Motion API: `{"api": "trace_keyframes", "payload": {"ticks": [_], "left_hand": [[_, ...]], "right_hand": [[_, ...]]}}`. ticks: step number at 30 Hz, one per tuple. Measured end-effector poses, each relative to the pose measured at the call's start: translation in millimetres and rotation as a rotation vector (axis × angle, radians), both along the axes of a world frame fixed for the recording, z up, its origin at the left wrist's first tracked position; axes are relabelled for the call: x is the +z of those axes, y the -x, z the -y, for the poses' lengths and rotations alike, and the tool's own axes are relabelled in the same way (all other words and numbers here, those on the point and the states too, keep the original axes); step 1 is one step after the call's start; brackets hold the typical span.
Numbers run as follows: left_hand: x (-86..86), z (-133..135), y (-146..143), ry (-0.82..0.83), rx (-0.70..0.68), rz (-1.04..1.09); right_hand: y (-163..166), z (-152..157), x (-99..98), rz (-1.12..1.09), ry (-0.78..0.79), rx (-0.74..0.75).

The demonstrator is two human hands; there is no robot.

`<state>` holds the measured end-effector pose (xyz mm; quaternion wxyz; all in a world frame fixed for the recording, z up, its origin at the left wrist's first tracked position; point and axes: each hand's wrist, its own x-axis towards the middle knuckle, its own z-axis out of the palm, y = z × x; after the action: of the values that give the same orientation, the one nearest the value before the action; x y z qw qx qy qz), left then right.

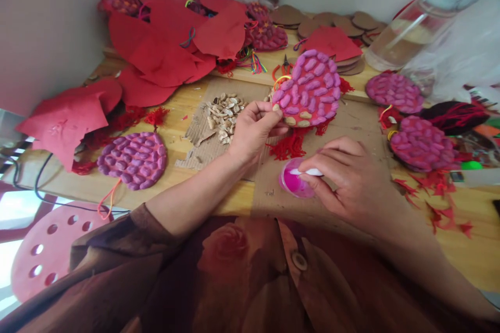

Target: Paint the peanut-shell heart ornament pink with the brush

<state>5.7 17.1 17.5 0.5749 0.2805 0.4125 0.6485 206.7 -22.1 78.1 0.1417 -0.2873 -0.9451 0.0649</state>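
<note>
My left hand (255, 127) pinches the lower left edge of a heart-shaped ornament (308, 88), raised above the table. Peanut shells cover its face, most painted pink-purple; a few along the lower edge are bare tan. A yellow cord loop and red tassels hang from it. My right hand (344, 179) is closed round a small white-handled paintbrush (311, 171). The brush's tip reaches into a small clear cup of magenta paint (295, 182), which stands on cardboard below the ornament. Whether the tip touches the paint I cannot tell.
Peanut shells (226, 114) lie piled on torn cardboard. Finished-looking shell hearts rest at left (135, 161) and right (424, 143). Red paper cutouts (164, 36) heap at the back left. Orange-handled pliers (284, 67), brown discs (332, 23) and a large clear bottle (414, 31) stand behind.
</note>
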Motion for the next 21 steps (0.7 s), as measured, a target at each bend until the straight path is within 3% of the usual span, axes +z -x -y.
{"api": "trace_keyframes", "payload": {"ticks": [6, 17, 21], "left_hand": [[-0.3, 0.7, 1.0, -0.022, -0.009, 0.017], [3.7, 4.0, -0.9, 0.033, -0.002, -0.022], [6.6, 5.4, -1.8, 0.053, 0.001, -0.025]], "right_hand": [[2.3, -0.1, -2.8, -0.041, -0.019, 0.053], [-5.3, -0.4, 5.4, -0.089, 0.147, 0.053], [-3.3, 0.2, 2.4, -0.061, 0.087, 0.054]]}}
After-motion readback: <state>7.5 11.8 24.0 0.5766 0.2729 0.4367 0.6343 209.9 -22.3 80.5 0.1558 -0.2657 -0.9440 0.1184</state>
